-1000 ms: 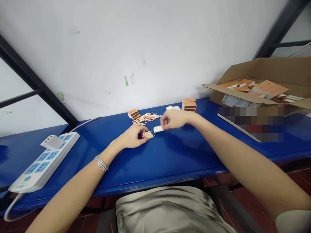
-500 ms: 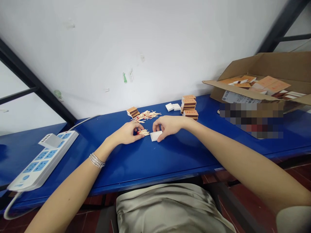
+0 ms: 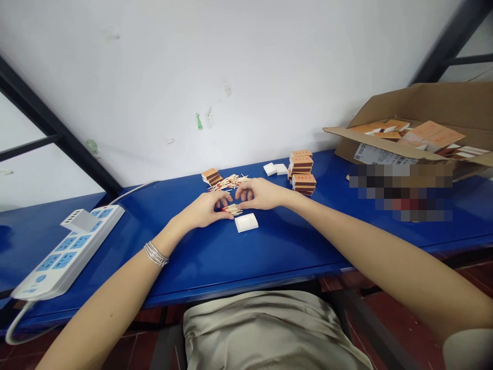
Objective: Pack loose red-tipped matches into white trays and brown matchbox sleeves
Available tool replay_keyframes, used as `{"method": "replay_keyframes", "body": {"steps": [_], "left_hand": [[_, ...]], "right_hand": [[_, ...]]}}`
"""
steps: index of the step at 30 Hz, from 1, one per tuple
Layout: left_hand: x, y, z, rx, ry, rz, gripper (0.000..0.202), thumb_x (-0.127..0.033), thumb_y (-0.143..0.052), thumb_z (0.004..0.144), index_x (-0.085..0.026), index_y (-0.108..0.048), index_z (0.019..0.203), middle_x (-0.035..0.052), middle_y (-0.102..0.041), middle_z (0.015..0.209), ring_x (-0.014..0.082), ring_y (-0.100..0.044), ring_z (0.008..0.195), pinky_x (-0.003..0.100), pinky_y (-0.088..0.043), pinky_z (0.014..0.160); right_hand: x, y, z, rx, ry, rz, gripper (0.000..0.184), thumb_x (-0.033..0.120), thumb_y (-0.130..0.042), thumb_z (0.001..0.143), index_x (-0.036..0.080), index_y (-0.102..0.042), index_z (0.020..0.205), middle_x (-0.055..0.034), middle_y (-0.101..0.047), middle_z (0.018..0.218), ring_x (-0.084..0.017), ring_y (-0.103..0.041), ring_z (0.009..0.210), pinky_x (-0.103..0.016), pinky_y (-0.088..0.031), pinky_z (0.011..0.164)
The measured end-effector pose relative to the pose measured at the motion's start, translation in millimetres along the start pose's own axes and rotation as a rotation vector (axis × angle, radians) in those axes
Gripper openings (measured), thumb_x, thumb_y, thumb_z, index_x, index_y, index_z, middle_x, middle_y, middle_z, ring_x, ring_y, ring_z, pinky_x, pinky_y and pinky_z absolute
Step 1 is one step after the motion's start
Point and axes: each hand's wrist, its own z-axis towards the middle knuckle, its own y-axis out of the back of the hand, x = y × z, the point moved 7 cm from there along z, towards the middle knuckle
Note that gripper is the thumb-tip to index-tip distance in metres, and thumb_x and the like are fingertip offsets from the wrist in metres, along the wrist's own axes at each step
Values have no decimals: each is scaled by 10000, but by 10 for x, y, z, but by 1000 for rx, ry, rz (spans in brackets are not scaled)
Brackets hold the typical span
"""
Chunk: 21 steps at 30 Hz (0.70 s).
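A small bundle of red-tipped matches (image 3: 233, 209) is held between the thumb and fingers of my left hand (image 3: 206, 209). My right hand (image 3: 264, 194) has its fingers curled, its thumb and fingertips closing at the right end of the same bundle. Just below lies a white matchbox tray (image 3: 246, 223) on the blue table, its inside facing up and neither hand on it. Behind my hands spreads a loose pile of matches (image 3: 231, 182), partly hidden by my right hand.
A small stack of matchboxes (image 3: 211, 176) stands left of the pile. Taller matchbox stacks (image 3: 302, 167) and two white trays (image 3: 276, 169) sit to the right. A cardboard box (image 3: 385, 154) of matchboxes is at far right, a power strip (image 3: 73, 252) at left.
My right hand has let go of the white tray, leaving it on the table, and has moved up and left to the matches. My left hand still holds the bundle, slightly farther right.
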Motion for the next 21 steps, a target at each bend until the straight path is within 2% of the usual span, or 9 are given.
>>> {"method": "replay_keyframes", "body": {"steps": [4,10,13,21], "left_hand": [[-31,-8,15,-23,-12,31,411,-493,-695,758,-181,-624,1016,27,-669,874,157,-587,752,276,-446,684],[-45,0,0,-26,-40,79,291,-426,-663,798,-179,-640,951,18,-670,858,129,-553,690,256,-429,653],[-76,0,-11,-2,-59,86,259,-403,-650,808,-176,-640,933,18,-670,859,123,-550,678,253,-424,651],[-47,38,-32,32,-22,31,293,-435,-663,784,-181,-636,927,11,-666,839,119,-549,670,247,-436,637]], "right_hand": [[-66,-64,38,31,-6,41,350,433,-713,703,159,-685,917,-45,-693,880,-129,-613,721,-240,-451,639],[-190,-40,22,130,-37,115,305,251,-701,699,150,-666,985,-29,-700,818,-127,-631,710,-229,-462,628],[-172,-76,21,149,-14,130,321,225,-725,664,152,-664,971,-27,-699,829,-123,-629,708,-224,-470,625],[-101,-142,66,39,4,120,211,154,-652,697,155,-680,906,-22,-695,826,-103,-600,679,-217,-457,617]]}}
